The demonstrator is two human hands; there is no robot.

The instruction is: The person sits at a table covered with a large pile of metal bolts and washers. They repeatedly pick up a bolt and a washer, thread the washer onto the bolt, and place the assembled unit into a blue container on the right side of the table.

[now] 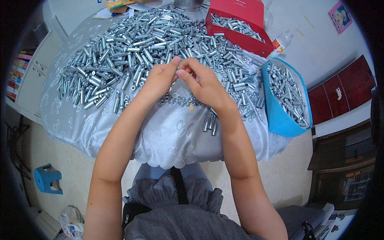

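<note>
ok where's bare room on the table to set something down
Two bare patches of tablecloth: one between the left forearm and the cluster of metal cylinders, below the rings; another left of that forearm, below the metal pile. Crowded across the middle and back, up to the red box.

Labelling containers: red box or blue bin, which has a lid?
The red box: its lid stands raised behind its metal parts. The blue bin, lower and farther right in the picture, shows no lid.
</note>
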